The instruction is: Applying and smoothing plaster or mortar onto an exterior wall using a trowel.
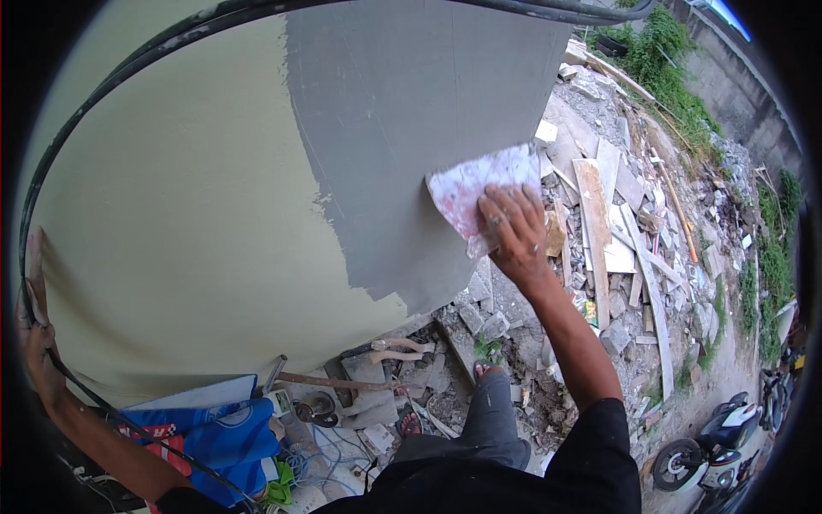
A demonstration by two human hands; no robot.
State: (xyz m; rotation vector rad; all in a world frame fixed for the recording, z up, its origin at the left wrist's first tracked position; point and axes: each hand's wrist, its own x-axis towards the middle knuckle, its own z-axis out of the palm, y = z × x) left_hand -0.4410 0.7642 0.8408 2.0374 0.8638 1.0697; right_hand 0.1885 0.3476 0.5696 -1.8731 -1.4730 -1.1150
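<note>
By the half-grey wall (377, 111), the right hand (515, 227) has its grip closed on a smeary scraper (462, 190), long edge up, rising rightward. Left hand (38, 338): cannot tell.

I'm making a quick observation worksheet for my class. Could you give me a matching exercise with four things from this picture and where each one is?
Things
1. Motorbike
2. Right hand
3. Blue cloth
4. Left hand

Places
A. On the smeared plate, in front of the grey part of the wall
B. At far left, by the black cable
C. At lower right
D. Low in the view, left of the legs

Pairs: 1-C, 2-A, 3-D, 4-B
</note>
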